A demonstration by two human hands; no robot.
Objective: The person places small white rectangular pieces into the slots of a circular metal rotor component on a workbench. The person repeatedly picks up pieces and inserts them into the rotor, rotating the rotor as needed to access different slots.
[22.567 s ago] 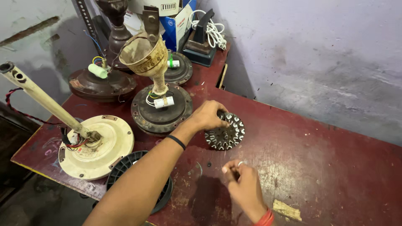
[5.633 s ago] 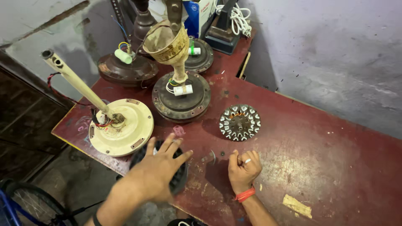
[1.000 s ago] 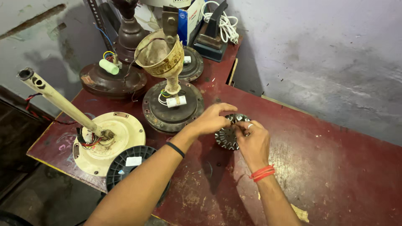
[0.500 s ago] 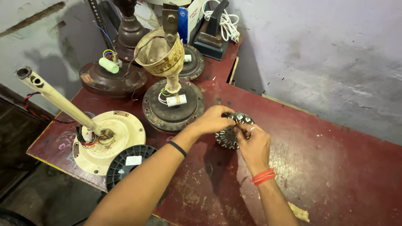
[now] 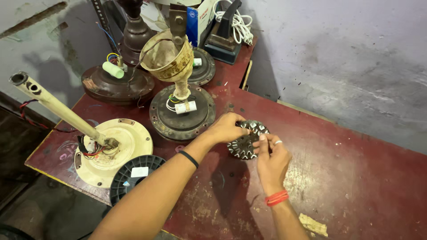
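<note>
The round, dark metal stator with copper windings (image 5: 246,140) lies flat on the worn red counter (image 5: 356,186), just right of the dark, rusty fan motor housing (image 5: 182,113); it is gripped at its upper left rim by the left hand (image 5: 227,128) and pinched at its right rim by the fingers of the right hand (image 5: 272,158). The work on it is judged unfinished, since the windings are seated and nothing has been taken off. Open room is left to the right and front, while the left is crowded by the cream fan motor with its downrod (image 5: 111,149) and the black plastic spool (image 5: 133,174) overhanging the counter's near edge.

A cramped, worn workshop corner

A scuffed dark-red bench (image 5: 356,186) stands against a stained grey plaster wall (image 5: 347,58); dim bare floor (image 5: 26,213) lies beneath.
</note>
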